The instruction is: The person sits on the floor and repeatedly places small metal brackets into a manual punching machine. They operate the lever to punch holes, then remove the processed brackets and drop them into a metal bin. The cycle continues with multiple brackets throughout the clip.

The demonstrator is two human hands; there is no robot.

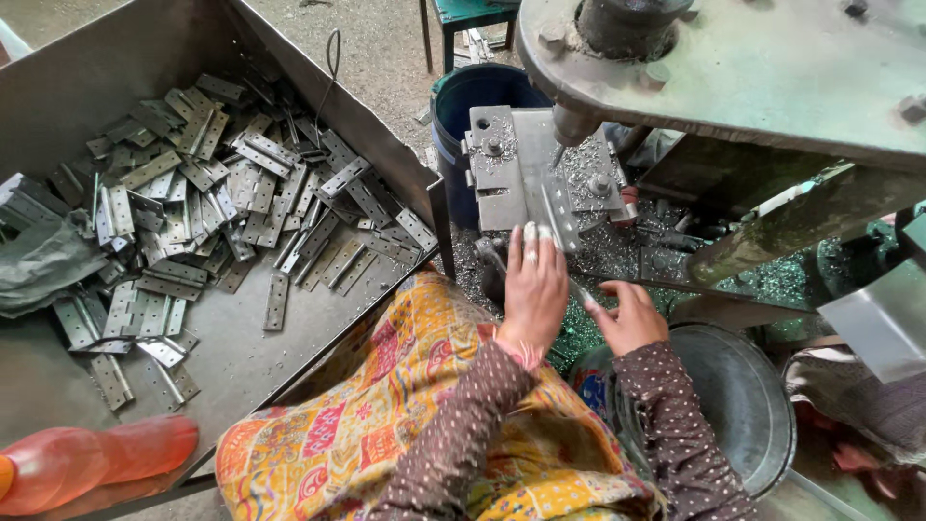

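My left hand (533, 287) reaches forward, its fingertips pressing a narrow metal hinge plate (558, 214) that lies on the grey jig plate (502, 178) of a drill press. The drill bit (558, 152) points down just above that plate. My right hand (629, 316) hovers to the right, fingers curled around a small thin metal piece (583, 292). Metal shavings cover the jig and the machine bed around it.
A large grey metal tray (231, 357) on the left holds several flat hinge plates (193, 193). A blue bucket (463, 96) stands behind the jig, a round metal basin (743, 405) at lower right, an orange plastic bottle (96, 458) at lower left. The green press arm (772, 68) overhangs.
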